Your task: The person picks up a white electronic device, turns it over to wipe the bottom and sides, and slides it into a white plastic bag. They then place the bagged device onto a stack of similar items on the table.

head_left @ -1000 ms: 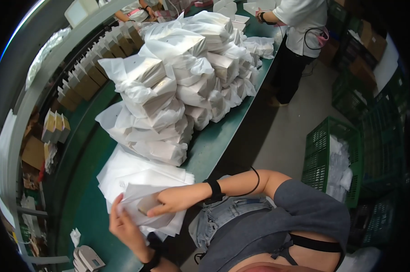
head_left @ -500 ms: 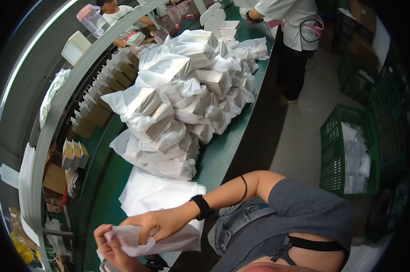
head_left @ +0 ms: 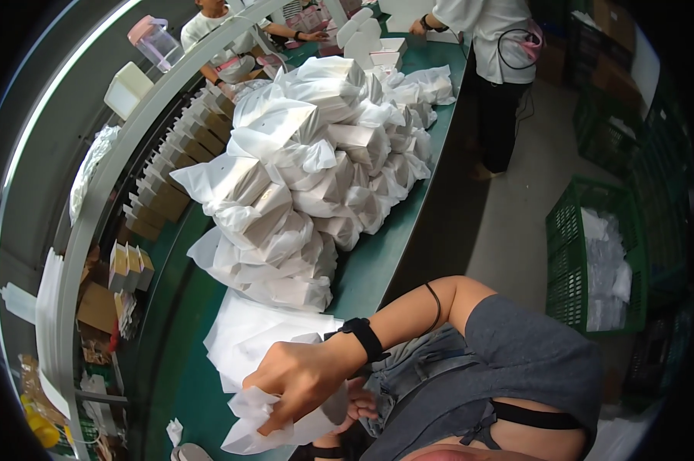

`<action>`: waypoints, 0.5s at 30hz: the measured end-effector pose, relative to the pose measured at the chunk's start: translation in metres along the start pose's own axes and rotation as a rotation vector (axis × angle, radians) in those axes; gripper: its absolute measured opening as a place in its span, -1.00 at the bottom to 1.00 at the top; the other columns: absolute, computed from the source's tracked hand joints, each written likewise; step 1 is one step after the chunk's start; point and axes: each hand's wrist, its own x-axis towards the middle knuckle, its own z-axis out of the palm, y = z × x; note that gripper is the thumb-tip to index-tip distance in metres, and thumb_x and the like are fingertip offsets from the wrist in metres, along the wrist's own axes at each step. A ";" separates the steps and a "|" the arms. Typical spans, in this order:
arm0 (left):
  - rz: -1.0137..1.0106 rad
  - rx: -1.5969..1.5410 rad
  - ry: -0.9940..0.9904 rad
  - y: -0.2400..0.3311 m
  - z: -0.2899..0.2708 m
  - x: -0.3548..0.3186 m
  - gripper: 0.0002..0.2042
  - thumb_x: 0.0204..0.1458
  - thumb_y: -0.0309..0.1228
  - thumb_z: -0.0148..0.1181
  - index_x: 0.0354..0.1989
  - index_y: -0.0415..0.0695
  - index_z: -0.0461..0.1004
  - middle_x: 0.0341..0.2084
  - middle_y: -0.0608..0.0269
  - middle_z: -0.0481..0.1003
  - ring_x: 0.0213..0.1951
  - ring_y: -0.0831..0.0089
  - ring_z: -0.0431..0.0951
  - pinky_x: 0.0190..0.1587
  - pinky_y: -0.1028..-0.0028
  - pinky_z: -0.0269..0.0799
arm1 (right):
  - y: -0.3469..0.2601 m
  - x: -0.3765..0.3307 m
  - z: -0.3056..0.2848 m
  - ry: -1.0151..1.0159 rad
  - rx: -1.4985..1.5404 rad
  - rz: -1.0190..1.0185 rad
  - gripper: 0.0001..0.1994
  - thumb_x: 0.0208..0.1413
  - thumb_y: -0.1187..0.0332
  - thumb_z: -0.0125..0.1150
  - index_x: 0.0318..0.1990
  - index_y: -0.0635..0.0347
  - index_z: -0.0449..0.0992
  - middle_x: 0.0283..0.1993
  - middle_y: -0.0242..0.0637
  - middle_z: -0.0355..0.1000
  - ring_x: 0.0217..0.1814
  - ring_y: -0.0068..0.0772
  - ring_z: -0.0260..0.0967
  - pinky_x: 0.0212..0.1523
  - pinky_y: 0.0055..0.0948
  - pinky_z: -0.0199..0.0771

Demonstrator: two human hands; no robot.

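Observation:
My right hand (head_left: 301, 376), a black band on its wrist, is closed on a crumpled white plastic bag (head_left: 258, 426) near the green table's front edge. My left hand (head_left: 360, 402) is mostly hidden under that bag; its fingers curl against the bag's right side. Just beyond lies a stack of flat white bags (head_left: 247, 334). Farther back rises a big pile of white boxes wrapped in white bags (head_left: 308, 184).
The green table (head_left: 374, 265) runs away toward the top. Rows of brown cartons (head_left: 166, 196) line a curved shelf on the left. A green crate (head_left: 566, 253) with white bags stands on the floor at right. Two other people (head_left: 493, 46) work at the far end.
Both hands have drawn the white bag off the flat stack toward my body and the table's front edge. The bag is now more crumpled, and my left hand has slipped beneath it.

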 end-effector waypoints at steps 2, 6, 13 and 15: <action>0.164 -0.061 0.067 0.000 -0.002 -0.004 -0.42 0.12 0.00 -0.15 0.24 -0.09 0.10 0.02 -0.03 0.30 0.03 0.13 0.36 0.07 0.14 0.28 | -0.001 -0.001 -0.003 -0.049 -0.080 -0.068 -0.85 -0.16 0.46 0.29 -0.35 0.13 0.56 -0.33 -0.22 0.42 -0.53 -0.29 0.38 -0.60 -0.44 0.34; 0.507 -0.203 0.218 -0.007 -0.004 -0.019 -0.45 0.10 -0.02 -0.09 0.19 -0.10 0.17 -0.08 0.02 0.38 -0.05 0.14 0.43 0.01 0.11 0.35 | -0.007 -0.007 -0.018 0.024 -0.133 -0.124 -0.89 -0.13 0.47 0.27 -0.38 0.20 0.54 -0.35 -0.25 0.41 -0.51 -0.25 0.39 -0.60 -0.44 0.34; 0.975 0.792 0.800 0.019 0.054 -0.063 -0.42 -0.13 -0.27 0.31 0.08 -0.23 0.30 -0.08 0.04 0.44 -0.07 0.17 0.46 -0.02 0.22 0.38 | 0.007 -0.048 -0.026 0.573 0.393 1.103 -0.84 0.00 0.44 0.19 -0.27 0.33 0.53 -0.38 -0.26 0.46 -0.44 -0.50 0.36 -0.44 -0.56 0.36; 0.950 1.172 0.646 0.047 0.089 -0.071 -0.42 -0.18 -0.28 0.33 0.05 -0.23 0.32 -0.12 0.06 0.46 -0.12 0.19 0.48 -0.04 0.24 0.39 | 0.010 -0.060 -0.031 0.297 0.393 1.227 -0.83 0.01 0.43 0.19 -0.25 0.33 0.54 -0.38 -0.29 0.46 -0.41 -0.54 0.35 -0.40 -0.58 0.35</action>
